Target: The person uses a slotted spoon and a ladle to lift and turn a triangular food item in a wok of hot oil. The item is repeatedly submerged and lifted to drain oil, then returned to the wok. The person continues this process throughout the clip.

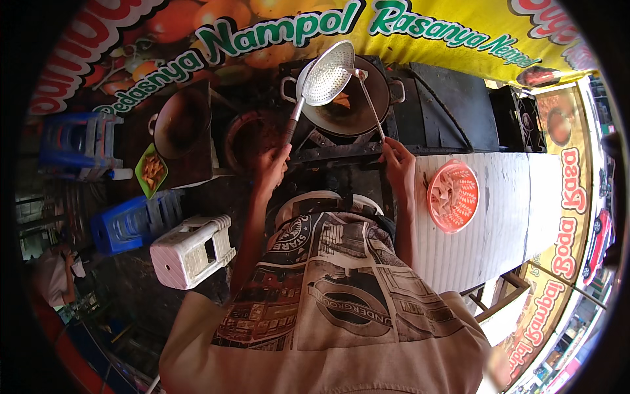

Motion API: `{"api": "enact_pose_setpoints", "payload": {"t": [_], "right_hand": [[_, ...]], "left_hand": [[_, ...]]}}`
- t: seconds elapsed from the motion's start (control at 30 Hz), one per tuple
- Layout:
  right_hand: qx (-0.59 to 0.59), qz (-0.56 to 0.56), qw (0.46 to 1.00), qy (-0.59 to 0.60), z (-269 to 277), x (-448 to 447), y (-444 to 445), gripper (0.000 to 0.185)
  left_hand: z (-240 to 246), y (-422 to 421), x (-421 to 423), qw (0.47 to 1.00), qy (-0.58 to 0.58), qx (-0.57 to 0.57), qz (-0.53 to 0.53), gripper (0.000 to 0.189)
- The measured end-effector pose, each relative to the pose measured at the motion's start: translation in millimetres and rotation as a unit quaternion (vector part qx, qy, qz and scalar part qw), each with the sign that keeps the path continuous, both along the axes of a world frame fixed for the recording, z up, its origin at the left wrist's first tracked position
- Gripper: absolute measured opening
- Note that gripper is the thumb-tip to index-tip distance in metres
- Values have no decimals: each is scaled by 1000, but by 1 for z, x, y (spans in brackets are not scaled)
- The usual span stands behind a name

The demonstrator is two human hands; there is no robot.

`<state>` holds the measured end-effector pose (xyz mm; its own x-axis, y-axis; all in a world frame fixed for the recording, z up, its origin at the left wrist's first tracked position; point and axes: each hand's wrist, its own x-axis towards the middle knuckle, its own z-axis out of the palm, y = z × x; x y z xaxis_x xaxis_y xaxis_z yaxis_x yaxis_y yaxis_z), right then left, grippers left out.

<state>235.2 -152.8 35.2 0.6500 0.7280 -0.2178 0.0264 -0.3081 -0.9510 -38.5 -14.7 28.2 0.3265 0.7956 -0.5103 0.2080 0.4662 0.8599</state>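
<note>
My left hand (273, 167) grips the dark handle of a perforated metal skimmer (329, 74), whose round bowl is tilted above a two-handled wok (362, 115). In my right hand (397, 160) is the lower end of a slim metal utensil (372, 106); its small head is up against the skimmer's rim. An orange-brown piece of food (341, 101) shows in the wok just below the skimmer. Part of the wok's inside is hidden behind the skimmer. The wok sits on a dark stove (339, 143) in front of me.
A pink plastic basket (453, 197) with pale, folded pieces stands on the white ridged tabletop (497, 221) at right. At left are another wok (181, 123), a green dish (151, 170) of fried pieces, blue stools (135, 219) and a pale stool (192, 251). A person (56, 276) is at far left.
</note>
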Motion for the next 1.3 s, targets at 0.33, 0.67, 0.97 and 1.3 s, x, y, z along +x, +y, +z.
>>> {"api": "enact_pose_setpoints", "payload": {"t": [0.33,0.67,0.97,1.3], "right_hand": [[-23,52,998,-16,-11,-2,-7,30],[-36,26,998,-51,-15,3,-12,29],[-37,24,999,-16,-14,3,-18,30],[-40,31,999,5,-13,6,-18,30]], "left_hand": [[-1,0,0,1000,7,19,-10,37],[4,-2,-2,999,9,28,-26,38],[7,-3,-4,1000,2,20,-18,34],[6,-2,-2,1000,9,20,-14,34]]}}
